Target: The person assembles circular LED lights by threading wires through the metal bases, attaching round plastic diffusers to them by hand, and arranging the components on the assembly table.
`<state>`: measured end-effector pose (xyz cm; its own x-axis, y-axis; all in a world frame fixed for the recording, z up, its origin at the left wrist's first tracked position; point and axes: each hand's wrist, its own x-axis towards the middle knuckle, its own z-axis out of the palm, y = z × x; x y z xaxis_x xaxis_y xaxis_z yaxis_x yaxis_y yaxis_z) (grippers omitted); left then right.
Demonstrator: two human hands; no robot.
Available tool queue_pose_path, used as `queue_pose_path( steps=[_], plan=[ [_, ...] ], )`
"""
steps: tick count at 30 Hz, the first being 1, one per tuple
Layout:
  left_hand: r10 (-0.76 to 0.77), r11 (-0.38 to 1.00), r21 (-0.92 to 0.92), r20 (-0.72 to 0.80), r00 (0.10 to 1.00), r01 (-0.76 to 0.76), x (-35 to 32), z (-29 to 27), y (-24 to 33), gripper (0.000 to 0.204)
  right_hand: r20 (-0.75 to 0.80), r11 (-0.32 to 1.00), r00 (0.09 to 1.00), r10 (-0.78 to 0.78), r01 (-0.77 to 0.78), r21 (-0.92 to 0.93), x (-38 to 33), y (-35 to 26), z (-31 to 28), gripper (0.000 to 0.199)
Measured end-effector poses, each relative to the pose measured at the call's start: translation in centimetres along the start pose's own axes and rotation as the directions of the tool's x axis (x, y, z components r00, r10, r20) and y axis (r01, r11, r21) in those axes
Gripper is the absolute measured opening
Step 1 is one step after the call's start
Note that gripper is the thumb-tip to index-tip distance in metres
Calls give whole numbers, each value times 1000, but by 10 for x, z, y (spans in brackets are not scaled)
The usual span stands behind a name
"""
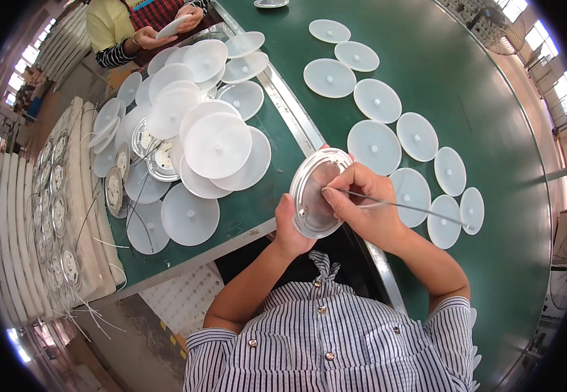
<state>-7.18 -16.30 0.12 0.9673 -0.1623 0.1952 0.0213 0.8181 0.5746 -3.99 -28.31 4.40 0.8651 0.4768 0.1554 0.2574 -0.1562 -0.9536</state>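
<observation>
Gripping a round metal housing (314,196) by its rim, the left hand (289,228) held it tilted over the table's edge (289,110); the right hand (373,204) pinched a grey wire (421,210) at its face. White discs (218,145) lay either side.

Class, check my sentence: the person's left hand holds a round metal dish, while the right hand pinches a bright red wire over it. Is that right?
Not quite: the wire is grey, not bright red, as the head view shows. The rest stands: the left hand holds the round metal dish, while the right hand pinches the wire over it.
</observation>
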Motion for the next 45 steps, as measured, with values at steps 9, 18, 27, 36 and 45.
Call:
queue_pose_path(
  steps=[9,18,27,36,45],
  plan=[
    [36,994,107,-40,999,-31,0,-3,0,89,84,941,971,225,-239,240,2,1,-3,24],
    [-149,985,-117,-234,961,124,44,0,0,63,181,798,898,400,-439,413,14,24,-49,38],
    [127,-198,963,-161,979,184,125,-33,-27,69,-627,859,593,505,-419,295,78,123,-246,27],
    [47,494,787,-449,892,370,195,-58,0,27,-535,482,769,350,-637,-602,25,88,-240,51],
    [431,214,954,-285,856,210,238,-62,-65,27,-476,680,698,535,-690,-247,13,89,-267,53]
  ],
)
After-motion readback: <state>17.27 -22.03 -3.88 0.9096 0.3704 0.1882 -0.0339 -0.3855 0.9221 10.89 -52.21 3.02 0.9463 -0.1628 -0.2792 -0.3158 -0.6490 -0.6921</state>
